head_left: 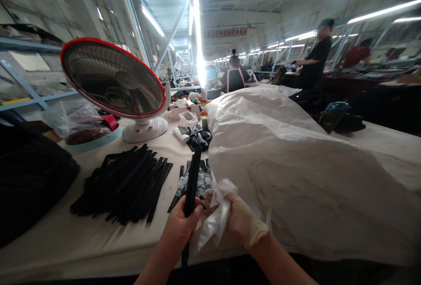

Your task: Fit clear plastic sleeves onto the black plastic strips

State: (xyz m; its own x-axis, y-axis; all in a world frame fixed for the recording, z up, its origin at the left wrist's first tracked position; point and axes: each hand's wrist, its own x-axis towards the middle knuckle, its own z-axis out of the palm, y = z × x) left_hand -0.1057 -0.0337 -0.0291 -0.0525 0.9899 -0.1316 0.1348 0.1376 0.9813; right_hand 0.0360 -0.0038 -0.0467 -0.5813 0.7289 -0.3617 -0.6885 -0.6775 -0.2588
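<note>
My left hand (184, 221) is closed around a bundle of black strips (193, 175), held nearly upright over the table's front part. Beside it my right hand (241, 219), in a pale thin glove, grips a crumpled clear plastic bag (219, 210). The bag hangs down between both hands, close to the left fingertips. To the left lies a large loose pile of black strips (125, 184). Just behind my hands are several strip bundles wrapped in plastic (205, 179). Farther back sits another heap of black strips (199, 137).
A red-rimmed fan (144, 129) stands on the table at the back left. A big white plastic sheet (296, 166) covers a bulky mound on the right. At far left is a dark bag (29, 179). A person in black (317, 61) stands at the back right.
</note>
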